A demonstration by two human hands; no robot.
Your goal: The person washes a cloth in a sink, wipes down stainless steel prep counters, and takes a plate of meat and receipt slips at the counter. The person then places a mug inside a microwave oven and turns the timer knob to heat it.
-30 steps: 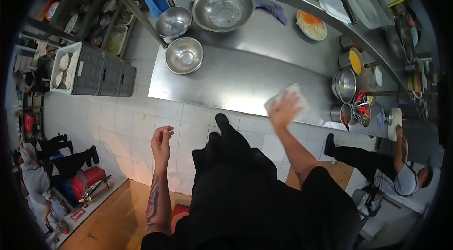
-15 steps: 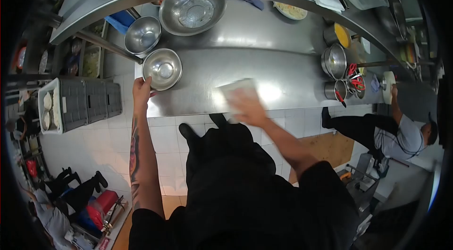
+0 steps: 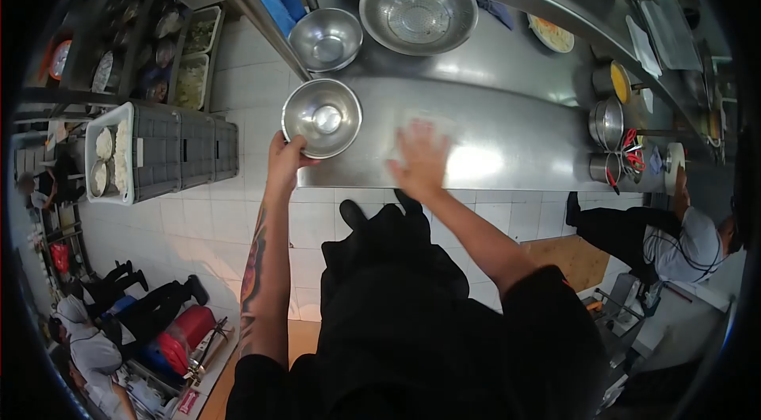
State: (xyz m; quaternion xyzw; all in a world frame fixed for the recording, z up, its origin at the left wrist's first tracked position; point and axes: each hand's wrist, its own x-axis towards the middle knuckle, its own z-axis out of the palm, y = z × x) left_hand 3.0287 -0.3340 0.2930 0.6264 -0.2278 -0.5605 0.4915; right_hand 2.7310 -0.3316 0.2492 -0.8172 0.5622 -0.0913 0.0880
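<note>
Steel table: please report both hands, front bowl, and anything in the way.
Left hand gripping front bowl by rim; lifted or resting, cannot tell. Right hand spread on blurred pale cloth, over steel table. Second bowl close behind, possible obstacle.

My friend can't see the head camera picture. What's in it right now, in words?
A person's spread right hand is over a blurry pale cloth on a metal counter; their left hand holds a bowl by its rim. Behind it are a second bowl and a wide basin.

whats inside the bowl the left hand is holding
Only bare, shiny metal shows inside the bowl; no food is visible. The left hand covers a bit of the rim, and the counter directly beneath the bowl is hidden.
</note>
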